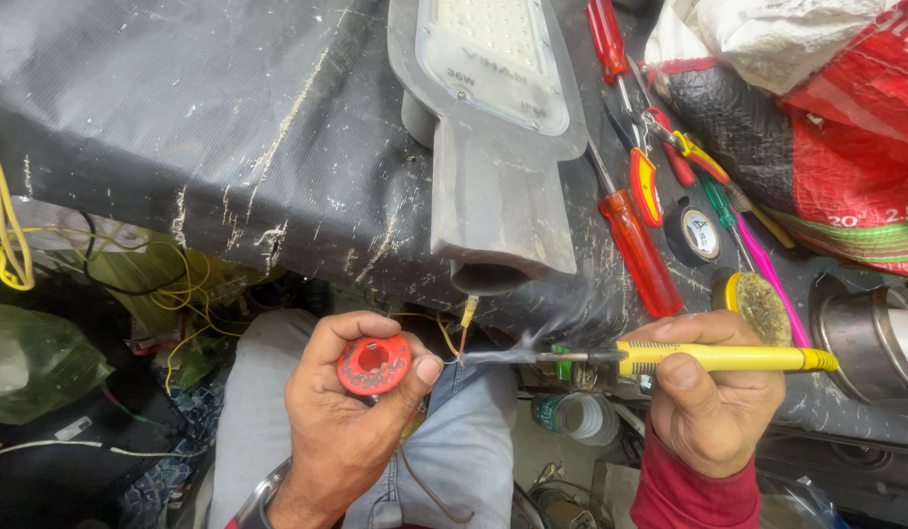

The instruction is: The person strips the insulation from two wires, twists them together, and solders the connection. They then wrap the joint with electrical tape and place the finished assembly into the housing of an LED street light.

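My left hand (348, 416) grips a small red solder spool (373, 364) and feeds a thin strand toward the wires (464, 328) hanging from the grey street lamp (498, 147). My right hand (713, 402) holds a yellow-handled soldering iron (713, 359). Its metal tip (498, 358) points left and meets the wire ends, where a wisp of smoke rises. The lamp lies on the black-covered bench (228, 118), its hollow neck toward me.
Red-handled screwdrivers (635, 245), pliers (655, 167), a tape roll (701, 235) and a yellow tin of flux (758, 304) lie right of the lamp. A red and white sack (836, 127) sits at the far right. Yellow wires (13, 245) hang at the left. My jeans-clad knees (464, 451) are below.
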